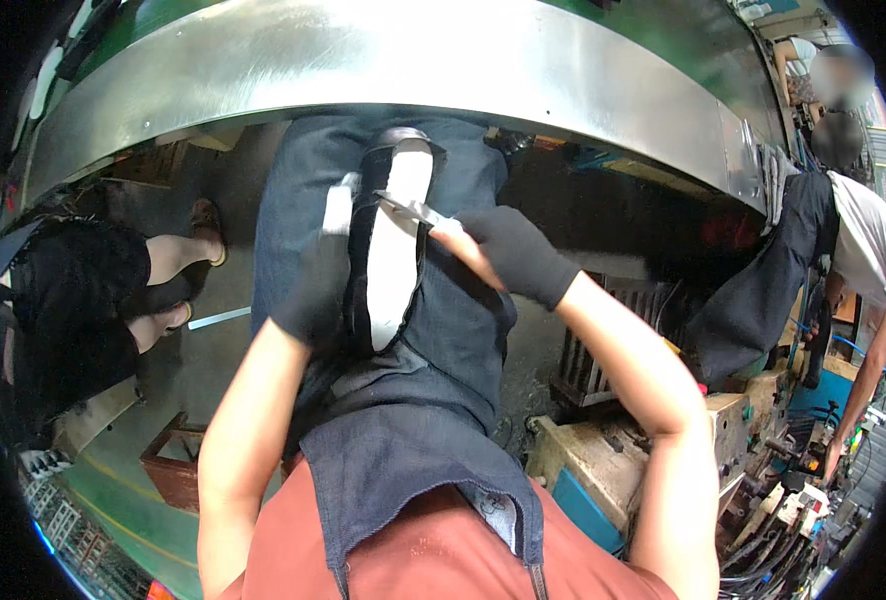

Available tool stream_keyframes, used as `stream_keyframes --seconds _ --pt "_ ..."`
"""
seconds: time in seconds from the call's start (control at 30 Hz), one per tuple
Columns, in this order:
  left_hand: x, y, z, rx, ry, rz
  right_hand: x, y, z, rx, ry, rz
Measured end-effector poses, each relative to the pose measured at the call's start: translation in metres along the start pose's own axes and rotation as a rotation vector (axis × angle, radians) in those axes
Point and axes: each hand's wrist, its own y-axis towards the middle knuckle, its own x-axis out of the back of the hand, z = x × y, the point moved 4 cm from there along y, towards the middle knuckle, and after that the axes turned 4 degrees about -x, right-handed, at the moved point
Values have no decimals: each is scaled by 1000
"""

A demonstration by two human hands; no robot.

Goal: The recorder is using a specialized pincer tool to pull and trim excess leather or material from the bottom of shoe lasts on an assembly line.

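A dark shoe (pixel 361 300) lies in my lap, lengthwise, with its long white bottom (pixel 393 275) facing up. My left hand (pixel 321 285), in a black fingerless glove with white-covered fingers, is closed along the shoe's left side. My right hand (pixel 513 255), gloved the same way, is wrapped round a grey metal hand tool (pixel 415 210). The tool's tip reaches across the white bottom near the shoe's far end. Whether it is a knife or pincers I cannot make out. A dark denim apron (pixel 413 440) covers my lap.
A shiny metal bench edge (pixel 413 60) curves beyond my knees. At the left sits another person in dark clothes (pixel 73 310), near a brown stool (pixel 175 460). Machinery with a blue panel (pixel 583 505) stands at the right, where a person in a white shirt (pixel 863 230) bends over.
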Motion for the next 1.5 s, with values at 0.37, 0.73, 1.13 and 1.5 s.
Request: stream_keyframes --seconds 0.37,0.73,1.13,1.5 --pt "37 24 6 -443 1302 -417 84 -23 112 162 -424 85" --pt "42 -59 77 48 -390 -138 -66 -89 -13 -399 455 182" --pt "58 -42 82 -282 736 -135 -17 -69 74 400 225 -14" --pt "43 -113 -117 -283 1375 79 -71 -123 11 -86 378 -105"
